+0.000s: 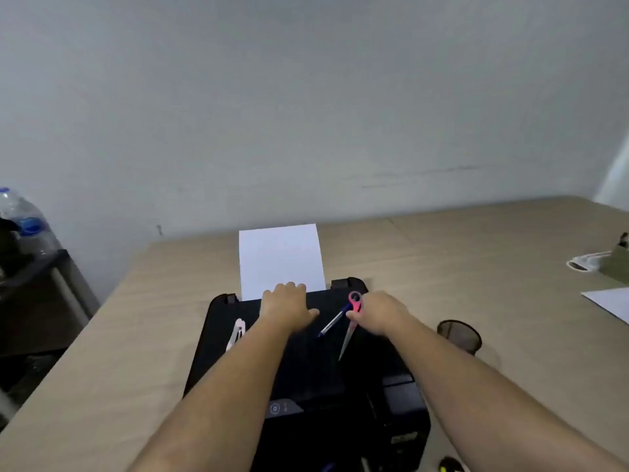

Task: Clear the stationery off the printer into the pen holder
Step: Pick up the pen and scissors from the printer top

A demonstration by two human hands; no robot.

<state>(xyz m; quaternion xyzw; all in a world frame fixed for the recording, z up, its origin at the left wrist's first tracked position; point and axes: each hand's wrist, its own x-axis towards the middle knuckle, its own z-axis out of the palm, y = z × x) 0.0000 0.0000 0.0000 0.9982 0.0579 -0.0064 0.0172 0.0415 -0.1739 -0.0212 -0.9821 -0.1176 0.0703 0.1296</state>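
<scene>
A black printer (306, 369) sits on the wooden table, with a white sheet (280, 258) standing in its rear feed. On its lid lie a blue pen (332, 321), pink-handled scissors (350, 327) and a white object (237, 332) at the left. My left hand (287, 304) rests flat on the lid near the sheet, holding nothing. My right hand (377, 315) grips the pink handles of the scissors; their blades point toward me. A dark mesh pen holder (459, 336) stands on the table right of the printer.
The table (476, 267) runs to the wall behind. A sheet of paper (609, 303) and a small green item with a white cord (599, 262) lie at the far right. A water bottle (23, 223) stands on a dark cabinet at left. Something yellow (449, 465) lies at the bottom.
</scene>
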